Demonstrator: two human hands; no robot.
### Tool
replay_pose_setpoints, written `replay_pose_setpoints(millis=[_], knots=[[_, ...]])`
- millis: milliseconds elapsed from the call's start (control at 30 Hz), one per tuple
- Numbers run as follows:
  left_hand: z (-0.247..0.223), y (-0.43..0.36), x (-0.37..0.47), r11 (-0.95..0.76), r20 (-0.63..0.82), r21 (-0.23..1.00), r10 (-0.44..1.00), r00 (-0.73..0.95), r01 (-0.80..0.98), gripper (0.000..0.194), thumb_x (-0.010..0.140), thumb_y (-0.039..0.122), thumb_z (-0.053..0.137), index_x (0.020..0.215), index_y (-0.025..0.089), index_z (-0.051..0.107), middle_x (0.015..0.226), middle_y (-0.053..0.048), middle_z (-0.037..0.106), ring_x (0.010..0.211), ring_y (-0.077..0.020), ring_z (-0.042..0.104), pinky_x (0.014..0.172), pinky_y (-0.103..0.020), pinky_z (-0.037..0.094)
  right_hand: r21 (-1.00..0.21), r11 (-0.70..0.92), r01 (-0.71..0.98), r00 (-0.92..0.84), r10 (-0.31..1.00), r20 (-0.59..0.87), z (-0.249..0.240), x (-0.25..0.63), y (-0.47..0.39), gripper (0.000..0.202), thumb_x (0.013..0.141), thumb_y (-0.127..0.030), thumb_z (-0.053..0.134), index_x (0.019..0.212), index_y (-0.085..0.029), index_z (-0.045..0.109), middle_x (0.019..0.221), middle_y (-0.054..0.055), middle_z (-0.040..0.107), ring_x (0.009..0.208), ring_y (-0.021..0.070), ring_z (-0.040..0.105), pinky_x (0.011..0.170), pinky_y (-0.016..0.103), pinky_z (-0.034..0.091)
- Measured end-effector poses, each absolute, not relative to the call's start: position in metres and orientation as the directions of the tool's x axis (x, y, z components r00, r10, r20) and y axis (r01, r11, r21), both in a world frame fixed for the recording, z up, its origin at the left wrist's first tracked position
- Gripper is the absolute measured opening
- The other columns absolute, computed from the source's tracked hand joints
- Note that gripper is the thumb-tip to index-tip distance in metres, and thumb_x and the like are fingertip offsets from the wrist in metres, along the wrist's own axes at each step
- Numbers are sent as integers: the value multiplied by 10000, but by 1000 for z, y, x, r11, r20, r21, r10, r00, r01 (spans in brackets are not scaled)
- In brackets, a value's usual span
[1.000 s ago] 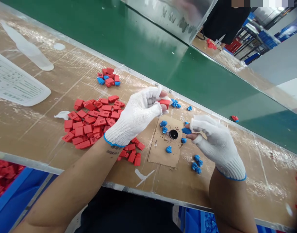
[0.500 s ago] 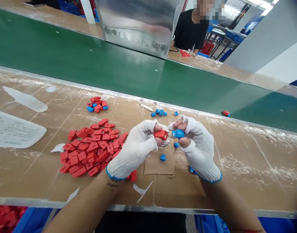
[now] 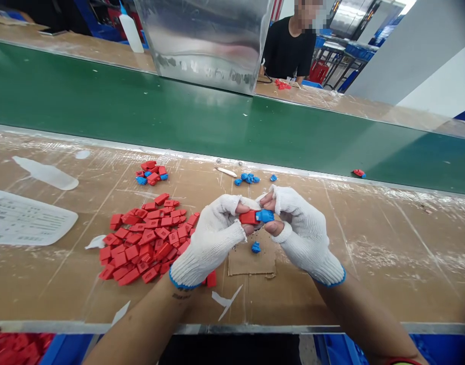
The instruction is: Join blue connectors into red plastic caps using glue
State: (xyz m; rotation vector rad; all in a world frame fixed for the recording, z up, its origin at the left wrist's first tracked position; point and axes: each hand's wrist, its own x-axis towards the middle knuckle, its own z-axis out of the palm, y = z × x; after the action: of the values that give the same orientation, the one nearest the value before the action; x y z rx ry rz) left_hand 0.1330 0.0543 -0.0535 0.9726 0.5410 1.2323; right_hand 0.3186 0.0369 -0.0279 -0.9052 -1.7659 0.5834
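Observation:
Gloved with bare fingertips, my left hand pinches a red plastic block between thumb and fingers. My right hand, in the same kind of white glove, grips a blue plastic piece by its right end. The two parts meet end to end; how deep the blue one sits in the red one I cannot tell. Beneath them a loose blue piece lies on a cardboard square. Left of my left hand spreads a large pile of red blocks.
A small heap of red and blue pieces lies beyond the pile. Several blue pieces rest near a white pointed tool. A red-and-blue piece sits on the green belt. Across it, a person sits near a metal panel.
My hands have come together, and the blue piece now touches the red block's end, where a gap was before. The view has shifted slightly.

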Motion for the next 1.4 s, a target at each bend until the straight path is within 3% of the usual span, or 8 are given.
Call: replay_pose_setpoints(millis=[200,433,533,633,733,900,1167,1400], knots=[[-54,53,130,-123,214,924,951,222,-363,206,735,131,835,842,214,680,894,-27,758,808,-173,702,730,-299,574,-724,581,372,-248,814,525,-20,317,38,139,971,-254,751,902,-253,630,983,39,743,919,226,708,813,402,600],[-55,50,124,-335,336,941,921,199,-38,90,826,236,767,896,228,711,902,-53,763,834,-226,703,807,-371,570,-767,567,300,-219,824,523,-24,316,41,262,979,-398,783,839,-242,624,925,33,737,860,211,698,772,382,600],[-50,50,121,-320,300,947,898,323,9,168,899,348,729,1000,215,713,936,-68,756,827,-236,677,772,-366,547,-707,629,322,-242,777,581,-21,318,40,217,1001,-391,751,868,-253,649,949,41,745,884,223,705,765,390,607],[-41,48,115,-324,288,946,806,518,-21,358,1047,520,523,924,206,642,862,-60,691,724,-199,586,679,-337,488,-637,693,339,-286,720,632,-18,322,38,154,1024,-379,723,916,-273,690,924,45,744,903,238,709,789,407,616],[-34,43,113,-298,233,955,752,617,2,425,1094,554,406,893,216,567,777,-19,599,658,-170,510,632,-312,435,-690,683,240,-293,729,619,-19,324,36,237,1017,-492,722,928,-273,712,956,59,744,934,249,712,826,416,620],[-34,32,126,-508,229,850,592,773,137,238,1053,344,429,879,219,531,822,-34,611,706,-194,513,661,-336,407,-878,471,-84,-226,849,477,-18,313,27,650,1006,-833,455,1001,-262,768,1105,99,765,1073,302,720,1012,509,597],[-45,21,136,-711,477,700,538,695,70,156,1006,247,491,1055,192,628,1130,-157,653,1098,-319,597,981,-472,557,-970,155,-187,-261,944,202,-17,294,11,744,1038,-804,392,662,-221,663,708,76,691,712,246,701,635,370,591],[-48,24,137,-708,349,680,542,765,191,257,1047,275,398,932,183,609,1052,-130,638,974,-271,574,927,-436,579,-984,95,-151,-220,967,127,-24,289,16,728,1030,-784,442,612,-208,599,592,55,619,559,193,612,522,306,505]])
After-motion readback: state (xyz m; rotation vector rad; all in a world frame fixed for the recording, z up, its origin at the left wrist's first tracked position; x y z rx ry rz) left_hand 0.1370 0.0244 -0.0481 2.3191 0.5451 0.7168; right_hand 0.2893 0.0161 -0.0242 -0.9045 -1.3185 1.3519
